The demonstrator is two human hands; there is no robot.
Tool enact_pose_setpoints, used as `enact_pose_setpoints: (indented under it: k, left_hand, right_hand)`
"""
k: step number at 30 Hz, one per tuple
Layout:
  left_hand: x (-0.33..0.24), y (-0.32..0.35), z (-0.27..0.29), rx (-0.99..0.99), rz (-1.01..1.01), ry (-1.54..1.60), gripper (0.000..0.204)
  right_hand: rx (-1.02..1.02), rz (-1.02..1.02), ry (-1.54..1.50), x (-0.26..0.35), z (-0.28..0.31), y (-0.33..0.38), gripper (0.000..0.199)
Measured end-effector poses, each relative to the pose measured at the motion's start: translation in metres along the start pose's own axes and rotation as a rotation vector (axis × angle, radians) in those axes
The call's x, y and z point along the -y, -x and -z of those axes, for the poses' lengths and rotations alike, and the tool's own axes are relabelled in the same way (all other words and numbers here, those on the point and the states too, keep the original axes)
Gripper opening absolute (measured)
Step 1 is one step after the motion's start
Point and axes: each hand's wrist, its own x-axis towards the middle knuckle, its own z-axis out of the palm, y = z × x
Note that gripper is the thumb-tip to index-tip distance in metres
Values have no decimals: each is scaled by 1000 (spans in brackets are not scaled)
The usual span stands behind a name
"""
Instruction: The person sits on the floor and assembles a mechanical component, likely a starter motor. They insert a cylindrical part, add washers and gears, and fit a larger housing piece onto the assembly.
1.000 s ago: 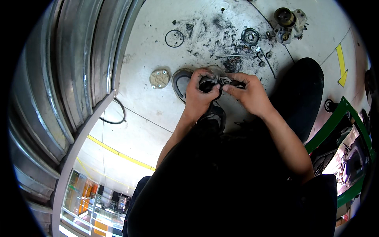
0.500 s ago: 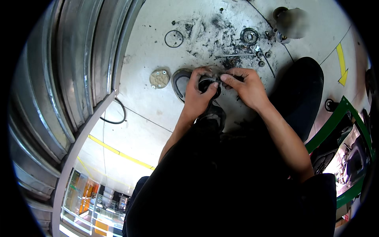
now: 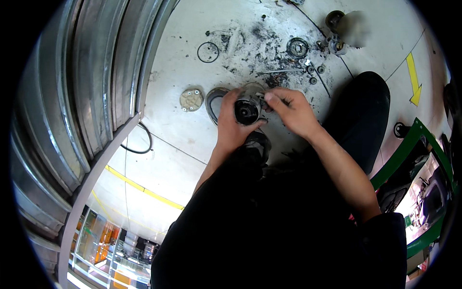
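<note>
One metal cylinder point(image 3: 250, 96) sits in the left hand point(image 3: 229, 126) in my head view, above the floor point(image 3: 166, 103). I judge that those fingers, clamped round its side, steady it with the dark open end facing me so the other side is free. There the right hand point(image 3: 294, 111) brings thumb and fingers close against the cylinder; I can't quite tell whether they pinch anything. A round cover point(image 3: 191, 99) and a thin ring point(image 3: 208, 52) lie well apart, perhaps to keep them separate.
</note>
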Motion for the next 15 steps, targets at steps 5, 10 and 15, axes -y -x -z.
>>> enact_pose_setpoints:
  k: [5,10,15]
  left_hand:
    - [14,-16,21,-38,208,826,91]
    - [-21,-26,33,26,245,1260,96]
    - [-56,-27,48,112,418,1576,82]
  right_hand:
    - [36,120,-263,17,4,8,33]
    - [-46,192,-459,52,10,17,37]
    - [22,594,-31,93,6,-11,33]
